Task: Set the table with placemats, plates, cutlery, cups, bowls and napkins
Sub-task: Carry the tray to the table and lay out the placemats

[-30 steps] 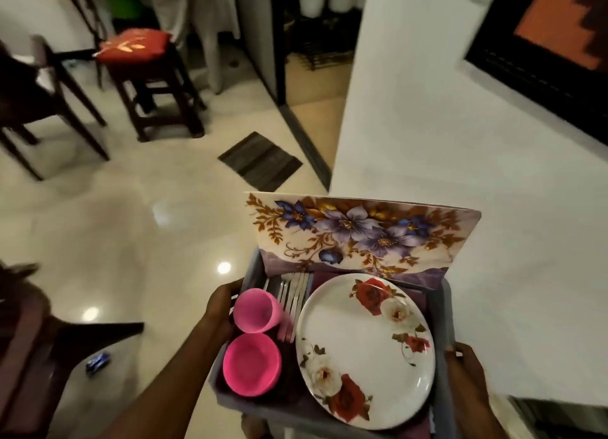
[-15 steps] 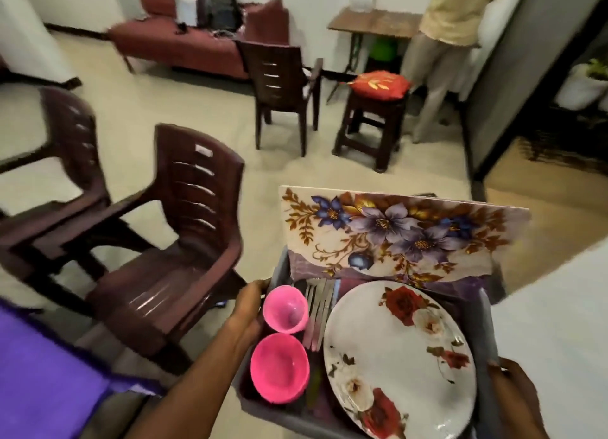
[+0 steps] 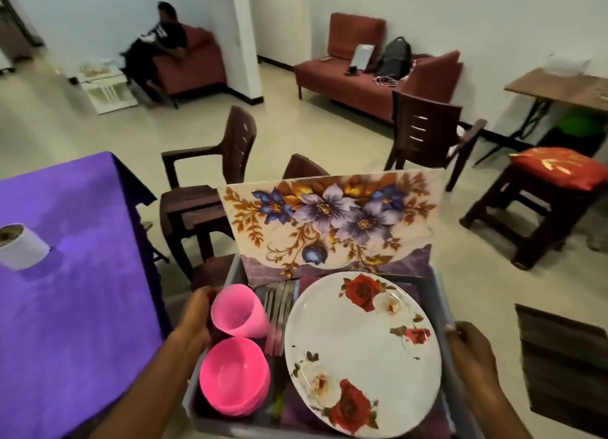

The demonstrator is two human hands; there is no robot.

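I carry a grey tub [image 3: 442,293] in front of me. My left hand [image 3: 194,320] grips its left rim and my right hand [image 3: 467,349] grips its right rim. Inside lie a white plate with red roses [image 3: 362,349], a pink cup [image 3: 238,310] on its side, stacked pink bowls [image 3: 233,376], forks [image 3: 279,307] and purple napkins [image 3: 296,412]. Flowered placemats [image 3: 329,221] stand upright at the tub's far end. The table with a purple cloth [image 3: 72,307] is at my left.
A white paper roll [image 3: 19,246] stands on the purple table. Brown chairs [image 3: 210,182] stand just beyond the tub and at the table's corner. Another chair [image 3: 424,132], a stool with a red cushion [image 3: 556,168], sofas [image 3: 358,83] and a seated person [image 3: 158,43] are farther off.
The view has swung left: the wall and doorway went out of sight, then the purple table and roll came in at the left. Both hands keep the same hold on the tub.
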